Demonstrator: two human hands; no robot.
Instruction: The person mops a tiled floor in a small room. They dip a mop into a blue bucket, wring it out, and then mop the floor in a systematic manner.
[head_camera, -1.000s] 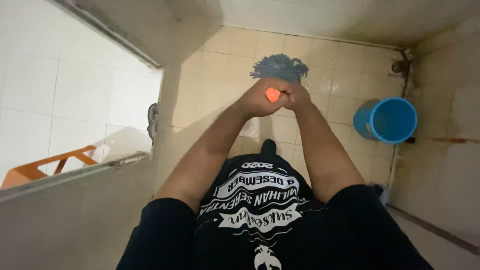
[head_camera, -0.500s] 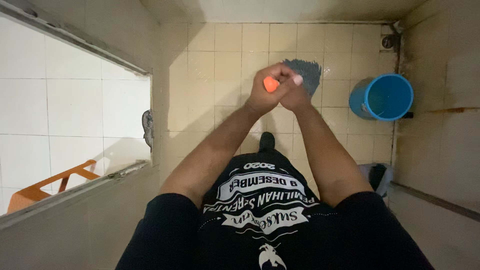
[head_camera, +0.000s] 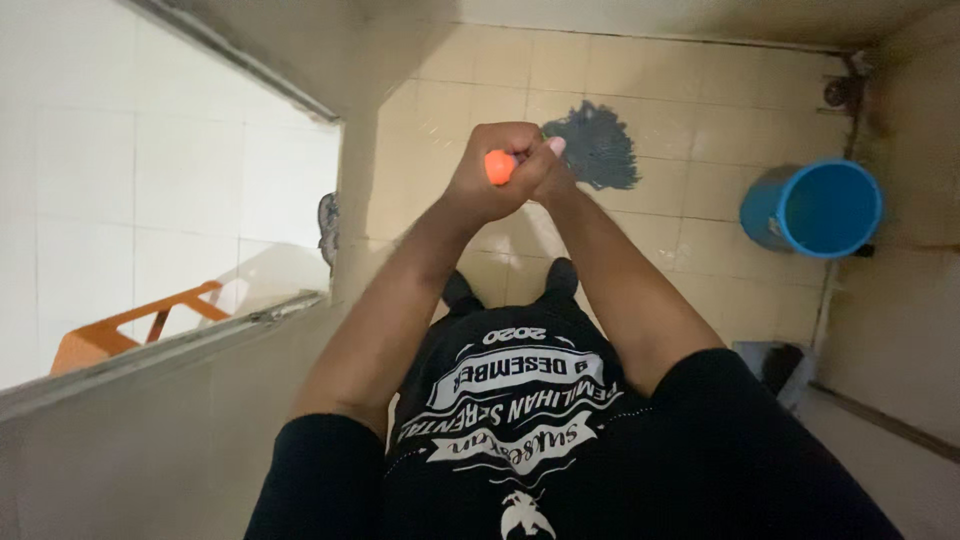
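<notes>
Both of my hands grip the top of a mop handle whose orange end cap (head_camera: 498, 166) pokes out above the fingers. My left hand (head_camera: 490, 172) wraps the handle just under the cap. Pressed against it on the right, my right hand (head_camera: 553, 178) holds the same handle and is mostly hidden behind the left. The grey-blue string mop head (head_camera: 598, 148) rests on the wet beige floor tiles (head_camera: 690, 120) beyond my hands. The handle's shaft is hidden by my hands.
A blue bucket (head_camera: 818, 210) stands on the right by the wall. A doorway on the left opens onto white tiles with an orange stool (head_camera: 130, 330). A floor drain (head_camera: 838, 92) sits in the far right corner. My dark feet (head_camera: 560, 278) stand below the hands.
My hands and the handle top have shifted slightly left, and the mop head now lies to their right on the tiles. The view has swung, moving the bucket rightward.
</notes>
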